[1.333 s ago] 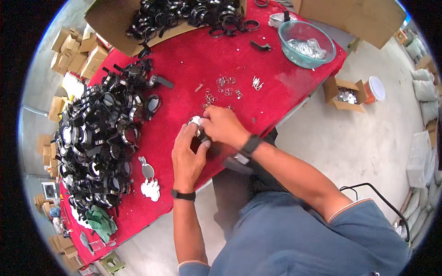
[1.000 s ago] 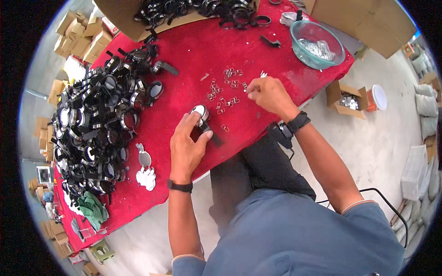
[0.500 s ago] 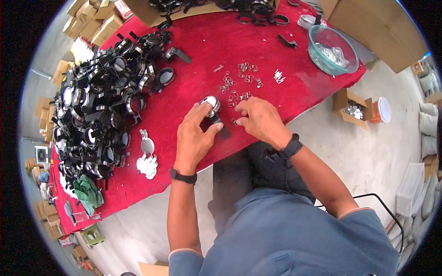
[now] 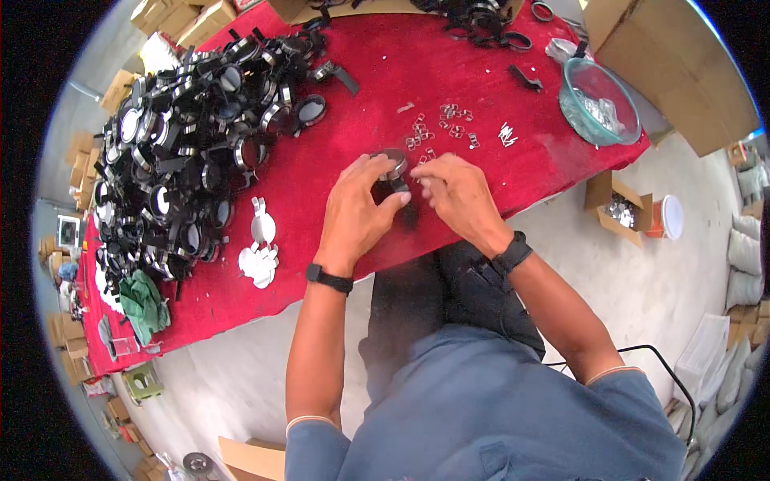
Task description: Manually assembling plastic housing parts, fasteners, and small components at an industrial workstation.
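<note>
My left hand [image 4: 353,212] is closed round a watch-like piece, a round metal-rimmed case [image 4: 395,160] on a black strap [image 4: 409,215], low over the red cloth. The strap hangs below my thumb. Beside it on the right, my right hand [image 4: 459,196] has thumb and fingers pinched close to the case; what they hold is too small to make out. Just beyond my hands lie several small metal loops [image 4: 455,131], and to their right a little heap of thin white strips [image 4: 507,135].
A big pile of similar strapped cases [image 4: 192,152] covers the table's left side. White round pieces [image 4: 258,264] and a green cloth [image 4: 143,305] lie nearer. At the right stand a teal bowl [image 4: 571,100] and a large carton [image 4: 682,72]; an open box [image 4: 601,192] sits below.
My view has shifted, so the table appears farther right and up. My right hand has come from the metal loops to the case in my left hand. The case has tilted.
</note>
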`<state>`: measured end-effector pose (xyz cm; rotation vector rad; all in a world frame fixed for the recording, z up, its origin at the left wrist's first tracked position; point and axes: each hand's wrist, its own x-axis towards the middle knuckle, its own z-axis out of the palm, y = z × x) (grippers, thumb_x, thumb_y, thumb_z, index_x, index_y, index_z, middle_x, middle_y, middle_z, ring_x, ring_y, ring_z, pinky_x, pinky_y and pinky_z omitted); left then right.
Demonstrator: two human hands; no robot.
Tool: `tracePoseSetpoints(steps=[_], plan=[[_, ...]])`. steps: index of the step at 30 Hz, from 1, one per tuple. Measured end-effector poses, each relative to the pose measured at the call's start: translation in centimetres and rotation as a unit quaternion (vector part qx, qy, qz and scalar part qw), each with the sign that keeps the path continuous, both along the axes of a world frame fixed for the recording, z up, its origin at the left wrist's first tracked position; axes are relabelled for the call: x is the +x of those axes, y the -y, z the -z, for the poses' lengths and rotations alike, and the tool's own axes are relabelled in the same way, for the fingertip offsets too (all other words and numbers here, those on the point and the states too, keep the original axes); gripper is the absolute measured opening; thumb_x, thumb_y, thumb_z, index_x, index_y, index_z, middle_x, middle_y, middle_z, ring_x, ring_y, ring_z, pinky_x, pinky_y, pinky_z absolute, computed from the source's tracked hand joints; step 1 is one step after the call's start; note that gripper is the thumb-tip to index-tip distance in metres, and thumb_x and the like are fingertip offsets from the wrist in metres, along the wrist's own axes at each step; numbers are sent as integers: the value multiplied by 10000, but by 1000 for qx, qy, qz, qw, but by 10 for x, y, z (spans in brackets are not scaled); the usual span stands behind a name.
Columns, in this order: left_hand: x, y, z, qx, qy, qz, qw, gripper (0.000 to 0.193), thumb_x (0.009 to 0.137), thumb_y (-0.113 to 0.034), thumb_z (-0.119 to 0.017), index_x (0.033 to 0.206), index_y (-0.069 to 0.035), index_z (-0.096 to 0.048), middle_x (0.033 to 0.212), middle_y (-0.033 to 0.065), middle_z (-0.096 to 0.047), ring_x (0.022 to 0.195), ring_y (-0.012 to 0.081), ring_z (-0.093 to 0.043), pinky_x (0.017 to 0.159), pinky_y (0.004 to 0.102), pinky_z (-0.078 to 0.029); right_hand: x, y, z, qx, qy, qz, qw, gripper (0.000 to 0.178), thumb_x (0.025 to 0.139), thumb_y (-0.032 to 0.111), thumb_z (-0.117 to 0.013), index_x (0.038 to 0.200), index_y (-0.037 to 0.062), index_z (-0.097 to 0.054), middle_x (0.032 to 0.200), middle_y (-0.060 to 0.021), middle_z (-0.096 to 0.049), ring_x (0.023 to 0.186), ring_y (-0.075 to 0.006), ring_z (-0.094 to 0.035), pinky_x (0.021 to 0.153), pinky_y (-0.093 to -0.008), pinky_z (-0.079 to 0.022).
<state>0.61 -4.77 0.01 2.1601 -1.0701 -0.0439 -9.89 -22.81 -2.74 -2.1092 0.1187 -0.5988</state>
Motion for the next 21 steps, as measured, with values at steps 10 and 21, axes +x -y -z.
tracePoseSetpoints(steps=[10,21], plan=[[14,1,-16,35,-76,39,996,357,967,-151,-693,1304,-39,-723,1341,200,-723,1282,393,-672,1095,441,-520,19,-10,-5,-223,139,4,965,211,916,24,-650,1119,39,-708,905,-137,-667,868,-356,-666,756,-468,-558],[17,3,-13,41,-68,27,996,304,976,-170,-696,1260,-82,-761,1282,179,-754,1193,394,-717,1024,441,-554,19,-20,2,-169,202,3,965,277,901,-41,-634,1160,32,-699,1000,-154,-724,935,-357,-700,828,-449,-584]])
